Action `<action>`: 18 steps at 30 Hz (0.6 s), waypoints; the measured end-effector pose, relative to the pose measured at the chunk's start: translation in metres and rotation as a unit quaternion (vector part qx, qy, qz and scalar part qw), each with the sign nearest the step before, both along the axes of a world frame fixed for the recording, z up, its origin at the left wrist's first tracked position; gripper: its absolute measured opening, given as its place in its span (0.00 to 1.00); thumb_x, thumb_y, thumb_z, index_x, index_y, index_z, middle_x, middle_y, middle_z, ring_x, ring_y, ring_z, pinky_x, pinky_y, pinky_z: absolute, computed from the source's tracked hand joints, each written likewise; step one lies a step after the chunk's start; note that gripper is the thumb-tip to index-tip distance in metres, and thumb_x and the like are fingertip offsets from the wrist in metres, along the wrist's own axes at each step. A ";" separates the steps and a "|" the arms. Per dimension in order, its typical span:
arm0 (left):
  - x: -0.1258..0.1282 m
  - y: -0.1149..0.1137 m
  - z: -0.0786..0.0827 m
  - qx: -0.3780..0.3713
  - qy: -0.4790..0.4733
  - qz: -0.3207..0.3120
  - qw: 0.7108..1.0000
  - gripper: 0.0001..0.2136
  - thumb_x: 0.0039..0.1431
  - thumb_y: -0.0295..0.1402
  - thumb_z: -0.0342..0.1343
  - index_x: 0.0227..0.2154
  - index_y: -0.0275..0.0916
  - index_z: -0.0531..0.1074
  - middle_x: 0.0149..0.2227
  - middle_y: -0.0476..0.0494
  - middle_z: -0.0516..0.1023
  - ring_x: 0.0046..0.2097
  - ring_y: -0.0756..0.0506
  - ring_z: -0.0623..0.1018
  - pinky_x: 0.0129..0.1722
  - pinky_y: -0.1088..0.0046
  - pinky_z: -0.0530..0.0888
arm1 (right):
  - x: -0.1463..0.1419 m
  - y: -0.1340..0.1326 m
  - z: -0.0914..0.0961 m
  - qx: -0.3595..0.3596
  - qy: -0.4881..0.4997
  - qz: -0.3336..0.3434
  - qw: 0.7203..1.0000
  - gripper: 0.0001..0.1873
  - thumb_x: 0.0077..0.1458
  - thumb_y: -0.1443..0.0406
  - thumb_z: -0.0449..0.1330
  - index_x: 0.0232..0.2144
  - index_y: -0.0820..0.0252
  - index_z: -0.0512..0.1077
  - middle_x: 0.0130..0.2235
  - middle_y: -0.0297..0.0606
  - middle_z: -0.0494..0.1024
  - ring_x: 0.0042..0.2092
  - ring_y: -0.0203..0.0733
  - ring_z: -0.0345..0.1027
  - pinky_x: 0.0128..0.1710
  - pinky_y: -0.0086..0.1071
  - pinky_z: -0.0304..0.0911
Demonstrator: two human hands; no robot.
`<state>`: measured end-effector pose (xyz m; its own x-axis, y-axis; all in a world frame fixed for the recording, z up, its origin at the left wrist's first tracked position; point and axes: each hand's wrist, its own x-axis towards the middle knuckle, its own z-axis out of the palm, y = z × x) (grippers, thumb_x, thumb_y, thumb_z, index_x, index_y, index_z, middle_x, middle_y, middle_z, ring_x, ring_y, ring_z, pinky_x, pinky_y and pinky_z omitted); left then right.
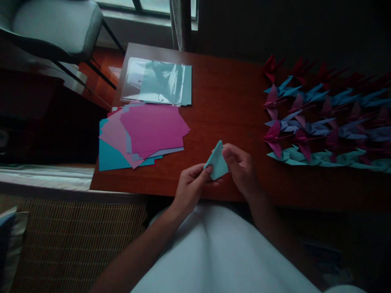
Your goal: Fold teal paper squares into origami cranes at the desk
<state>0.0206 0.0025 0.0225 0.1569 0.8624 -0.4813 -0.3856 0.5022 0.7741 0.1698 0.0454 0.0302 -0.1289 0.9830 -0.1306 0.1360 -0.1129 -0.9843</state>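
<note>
A folded piece of mint-green origami paper [219, 162] is held up between my two hands, over the table's front edge. My left hand [194, 179] pinches its lower left side, thumb on top and fingers beneath. At its upper right edge, my right hand [241, 165] has thumb and forefinger closed on the paper. Some fingertips are hidden behind the sheet. Rows of folded paper cranes [314, 156] stand to the right in red, blue, pink, lavender, magenta and mint.
Loose coloured paper sheets [152, 130] lie fanned on the left of the wooden table [226, 101]. Behind them rests a clear plastic packet [159, 81] with green paper. A chair [58, 26] stands at the far left, near a window. A woven mat [76, 240] lies at the lower left.
</note>
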 end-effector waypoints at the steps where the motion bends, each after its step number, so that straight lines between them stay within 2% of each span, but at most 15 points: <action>1: 0.000 0.000 -0.001 -0.004 -0.001 0.021 1.000 0.15 0.57 0.44 0.66 0.35 0.35 0.81 0.30 0.46 0.82 0.29 0.48 0.81 0.35 0.72 0.81 | 0.000 -0.002 -0.002 -0.005 0.009 -0.002 1.000 0.18 0.65 0.50 0.55 0.36 0.56 0.75 0.31 0.33 0.73 0.31 0.36 0.65 0.30 0.30 0.60; 4: 0.000 0.002 -0.004 0.000 -0.003 0.064 0.998 0.14 0.57 0.44 0.66 0.36 0.37 0.82 0.32 0.45 0.83 0.31 0.47 0.81 0.37 0.70 0.81 | -0.001 -0.010 -0.007 -0.007 0.006 -0.038 0.999 0.15 0.62 0.51 0.60 0.39 0.55 0.74 0.34 0.33 0.75 0.33 0.37 0.68 0.32 0.30 0.63; 8: 0.002 0.005 -0.010 0.030 0.013 0.087 0.996 0.12 0.58 0.42 0.65 0.36 0.38 0.83 0.33 0.46 0.83 0.36 0.46 0.82 0.43 0.69 0.79 | -0.005 -0.021 -0.013 0.021 -0.030 -0.109 0.993 0.12 0.58 0.54 0.65 0.33 0.55 0.71 0.32 0.32 0.74 0.32 0.37 0.68 0.32 0.30 0.63; 12: 0.006 0.005 -0.017 0.061 0.025 0.089 0.994 0.12 0.60 0.42 0.64 0.38 0.38 0.83 0.36 0.45 0.84 0.41 0.46 0.81 0.47 0.69 0.77 | -0.009 -0.025 -0.017 0.028 -0.051 -0.121 0.991 0.12 0.58 0.56 0.64 0.31 0.55 0.69 0.30 0.31 0.72 0.30 0.36 0.67 0.31 0.30 0.63; 18: 0.011 0.003 -0.018 0.063 -0.003 0.084 0.994 0.13 0.61 0.42 0.62 0.41 0.39 0.82 0.39 0.45 0.84 0.44 0.45 0.81 0.52 0.66 0.76 | -0.012 -0.025 -0.018 0.028 -0.048 -0.151 0.987 0.11 0.57 0.57 0.65 0.35 0.55 0.69 0.31 0.31 0.73 0.31 0.36 0.67 0.30 0.29 0.63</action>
